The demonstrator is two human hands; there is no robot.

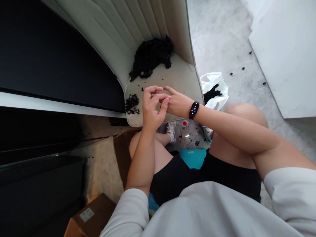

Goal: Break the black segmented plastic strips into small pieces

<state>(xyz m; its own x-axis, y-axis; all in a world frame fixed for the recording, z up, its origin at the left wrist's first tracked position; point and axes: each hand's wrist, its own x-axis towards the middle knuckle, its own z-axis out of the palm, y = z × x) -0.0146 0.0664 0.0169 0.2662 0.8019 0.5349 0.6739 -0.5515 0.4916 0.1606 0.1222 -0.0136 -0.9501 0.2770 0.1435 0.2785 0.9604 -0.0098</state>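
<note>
Both my left hand [152, 107] and my right hand [176, 103] are raised over the near part of the pale chair seat [182, 75], fingertips meeting. My left fingers are loosely curled, thumb and forefinger bent toward the right hand; my right fingers reach left, partly hidden behind them. Whether anything small is pinched where they meet, I cannot tell.

The black heap [154, 54] rests on the far part of the seat, close to the ribbed backrest [138, 19], out of my grasp. Curly black scraps [132, 104] lie at the seat's left edge, just beside my left hand, with crumbs scattered between. To the right, a white plastic bag [223, 85] on the floor holds more black stuff [212, 94], and a few small dark pieces [243, 68] lie farther off.

For such fine fingertip work, I judge it best to keep both hands low over the seat so crumbs land there, to use a light touch, and to hold my wrists clear of the loose scraps.

As for writing, the band [194, 110] on my right wrist shows a lit display, too small to read. A white label [87, 214] on the cardboard box [98, 205] at near left is blurred, and the little tag [191, 152] on the teal item [195, 160] between my legs is equally illegible. I can make out no brand.
</note>
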